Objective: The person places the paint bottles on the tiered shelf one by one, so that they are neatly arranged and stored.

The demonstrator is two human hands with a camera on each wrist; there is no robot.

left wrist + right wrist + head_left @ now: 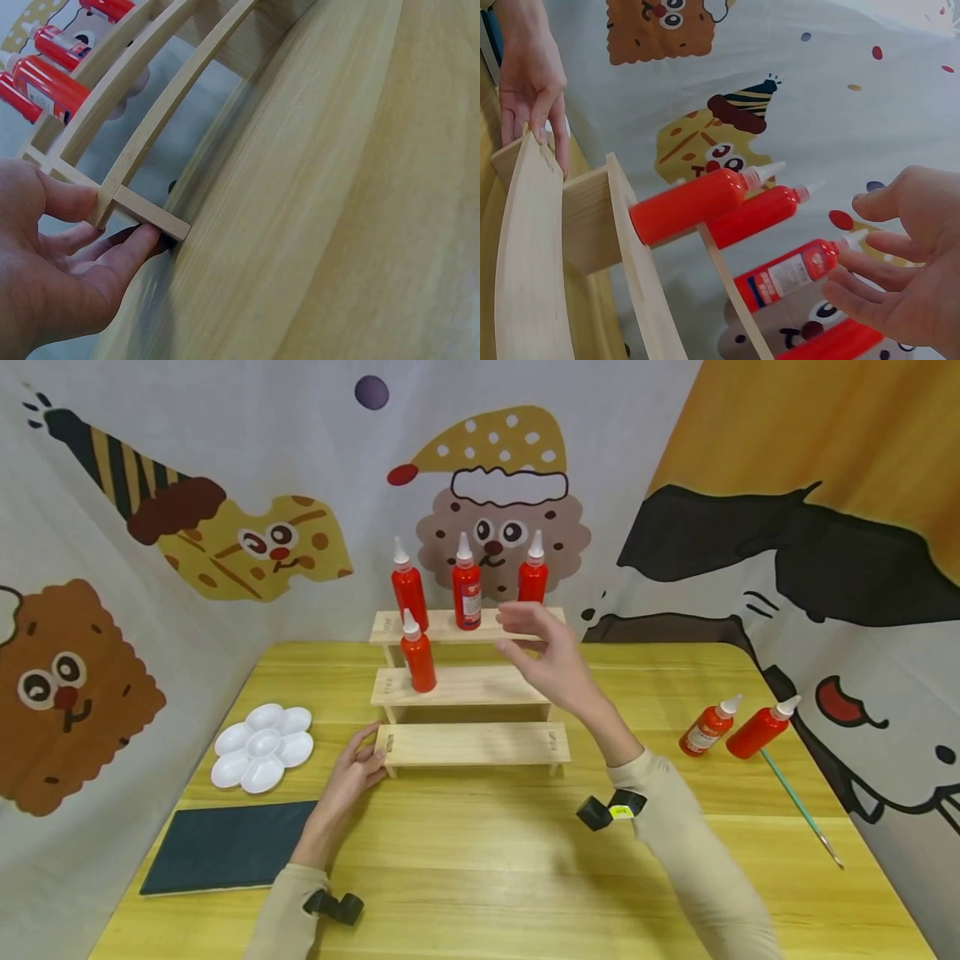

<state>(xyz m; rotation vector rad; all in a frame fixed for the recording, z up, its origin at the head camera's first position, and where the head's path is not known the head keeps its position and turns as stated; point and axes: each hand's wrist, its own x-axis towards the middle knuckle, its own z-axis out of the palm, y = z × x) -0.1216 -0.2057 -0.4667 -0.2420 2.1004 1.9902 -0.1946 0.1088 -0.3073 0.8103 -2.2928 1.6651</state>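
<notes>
A three-step wooden display rack (472,743) stands mid-table. My left hand (351,778) grips the left end of its lowest step; in the left wrist view the thumb lies on top and fingers reach below. Three red squeeze bottles with white nozzles stand on the top step: a left one (407,589), a middle one (467,597) and a right one (532,578). Another red bottle (418,664) stands at the middle step's left end. My right hand (553,662) hovers over the rack's right side, fingers apart and holding nothing, partly covering the top-right bottle's base.
On the right, two more red bottles, one (707,731) beside the other (759,732), lean to the right near a teal paintbrush (798,802). A white flower-shaped palette (262,745) and a dark flat board (225,847) lie on the left. A cartoon-printed cloth (300,427) hangs behind.
</notes>
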